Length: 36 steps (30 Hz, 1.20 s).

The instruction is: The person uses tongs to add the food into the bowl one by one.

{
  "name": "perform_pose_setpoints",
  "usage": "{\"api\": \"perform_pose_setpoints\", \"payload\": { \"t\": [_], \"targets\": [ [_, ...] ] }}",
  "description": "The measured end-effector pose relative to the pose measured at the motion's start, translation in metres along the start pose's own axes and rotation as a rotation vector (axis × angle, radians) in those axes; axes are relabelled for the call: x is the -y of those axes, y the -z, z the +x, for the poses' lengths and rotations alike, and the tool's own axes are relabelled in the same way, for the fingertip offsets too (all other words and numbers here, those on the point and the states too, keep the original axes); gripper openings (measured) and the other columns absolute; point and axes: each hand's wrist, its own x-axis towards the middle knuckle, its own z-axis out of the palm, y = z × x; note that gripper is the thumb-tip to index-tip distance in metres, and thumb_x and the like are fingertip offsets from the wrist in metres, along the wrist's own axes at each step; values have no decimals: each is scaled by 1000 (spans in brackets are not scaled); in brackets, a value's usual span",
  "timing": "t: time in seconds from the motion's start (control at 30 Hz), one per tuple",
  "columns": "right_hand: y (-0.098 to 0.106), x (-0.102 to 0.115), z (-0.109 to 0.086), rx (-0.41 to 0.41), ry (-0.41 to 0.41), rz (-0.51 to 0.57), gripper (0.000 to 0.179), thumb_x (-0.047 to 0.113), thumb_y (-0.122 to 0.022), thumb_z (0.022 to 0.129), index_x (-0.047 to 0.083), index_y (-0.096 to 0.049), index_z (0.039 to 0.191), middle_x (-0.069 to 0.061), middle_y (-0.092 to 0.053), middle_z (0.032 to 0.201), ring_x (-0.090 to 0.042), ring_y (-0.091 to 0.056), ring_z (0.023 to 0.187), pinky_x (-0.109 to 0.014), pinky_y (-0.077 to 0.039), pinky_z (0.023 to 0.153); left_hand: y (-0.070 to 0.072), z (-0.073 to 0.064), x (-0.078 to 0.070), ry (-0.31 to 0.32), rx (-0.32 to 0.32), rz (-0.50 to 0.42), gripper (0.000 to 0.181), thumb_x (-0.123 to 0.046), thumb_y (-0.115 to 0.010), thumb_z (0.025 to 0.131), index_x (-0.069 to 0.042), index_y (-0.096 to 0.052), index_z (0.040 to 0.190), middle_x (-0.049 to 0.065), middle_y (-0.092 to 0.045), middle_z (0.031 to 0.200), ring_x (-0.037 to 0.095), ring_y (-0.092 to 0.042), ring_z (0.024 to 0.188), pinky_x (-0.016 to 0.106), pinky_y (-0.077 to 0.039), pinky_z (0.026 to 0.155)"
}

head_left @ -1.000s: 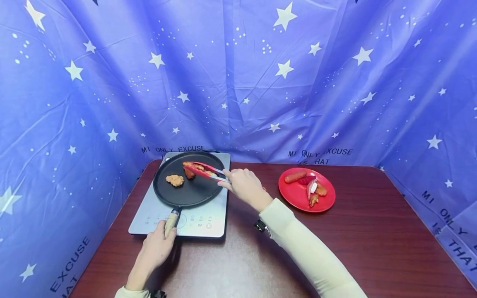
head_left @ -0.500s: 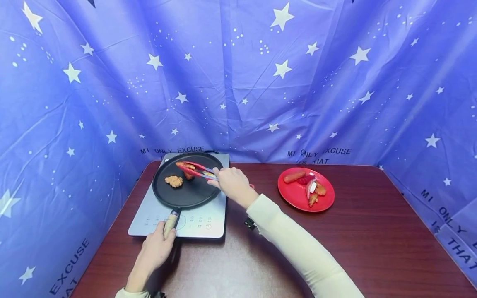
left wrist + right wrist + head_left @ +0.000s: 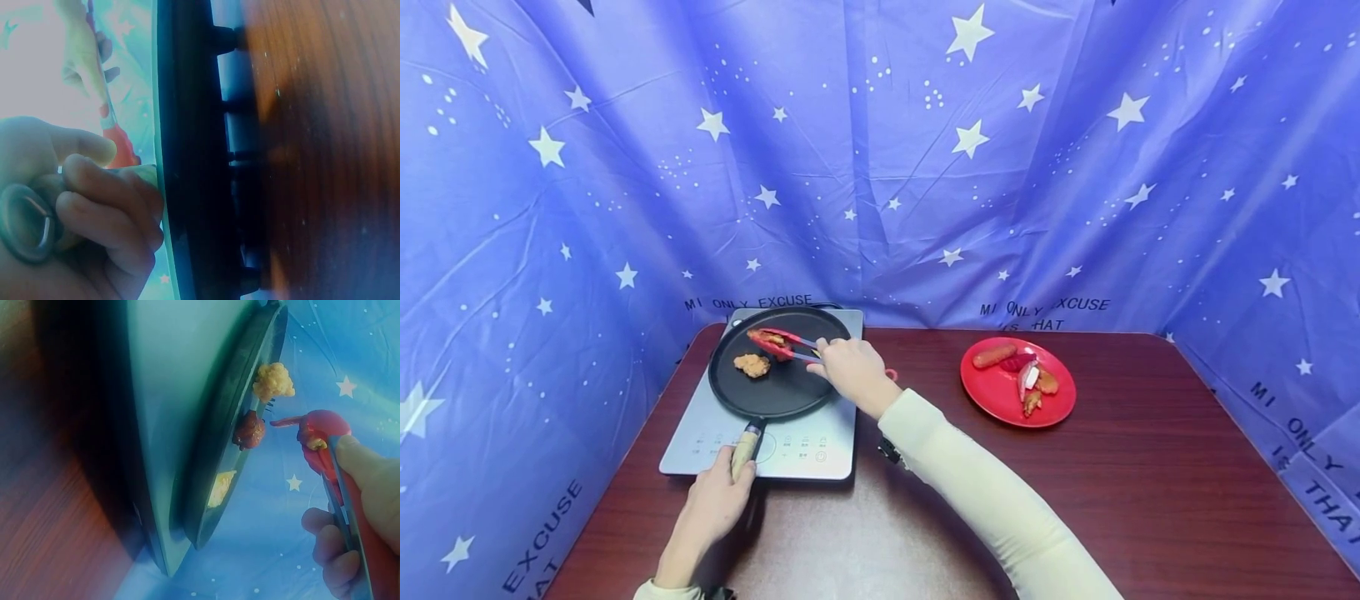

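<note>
My left hand (image 3: 718,498) grips the pale handle (image 3: 744,450) of a round black frying pan (image 3: 786,404). My right hand (image 3: 853,372) holds tongs (image 3: 328,420) with red tips over the pan, its fingers and thumb around their arms. A browned piece of food (image 3: 310,439) is pinched between the tips, raised above the pan in the right wrist view. On the pan lie a golden fried chunk (image 3: 752,365), a dark brown piece (image 3: 250,431) and a pale yellow piece (image 3: 220,489). In the head view the tongs and right hand partly cover the latter two.
Under the pan is a silver induction cooker (image 3: 692,454) on the dark red wooden table (image 3: 1150,450). A red plate (image 3: 988,398) to the right bears a sausage (image 3: 994,357) and several other food pieces. A blue star-patterned curtain (image 3: 895,167) stands behind.
My right hand has moved left over the pan, carrying the tongs and the browned piece toward the golden chunk's side. The left hand stays on the handle.
</note>
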Motion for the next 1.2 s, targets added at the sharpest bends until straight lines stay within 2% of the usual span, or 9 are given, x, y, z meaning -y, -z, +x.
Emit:
{"api": "perform_pose_setpoints", "payload": {
  "t": [0.23, 0.4, 0.67, 0.9, 1.2],
  "targets": [
    [-3, 8, 5, 59, -30, 42, 39, 48, -57, 90, 10, -62, 100, -4, -67, 82, -23, -64, 67, -34, -50, 56, -1, 0, 0, -4, -3, 6, 34, -28, -49, 95, 0, -44, 113, 7, -46, 65, 22, -48, 57, 37, -37, 49],
    [-7, 11, 8, 94, -52, 67, 37, 47, -59, 89, 11, -62, 95, -4, -67, 83, -22, -65, 69, -34, -51, 56, -1, 0, 0, -5, -2, 4, 34, -27, -49, 95, 0, -44, 114, 7, -46, 65, 22, -48, 57, 37, -38, 50],
    [-13, 13, 12, 51, -46, 42, 38, 48, -59, 89, 11, -64, 92, -4, -67, 78, -22, -64, 65, -34, -50, 54, -1, 0, 1, -10, -2, 3, 35, -28, -49, 96, 1, -44, 115, 7, -46, 65, 22, -48, 56, 36, -37, 49],
    [-14, 20, 18, 94, -65, 48, 38, 48, -57, 90, 11, -63, 95, -4, -66, 81, -22, -64, 68, -35, -51, 57, -1, 1, 1, -3, 0, -6, 35, -28, -49, 96, 0, -44, 115, 7, -46, 65, 21, -48, 56, 36, -37, 49],
    [-15, 25, 20, 67, -74, 42, 39, 47, -59, 89, 10, -63, 98, -4, -67, 83, -22, -65, 69, -35, -51, 58, -1, 1, 2, 0, 1, -17, 36, -29, -49, 96, 0, -44, 116, 7, -46, 65, 21, -48, 56, 35, -37, 49]
  ]
}}
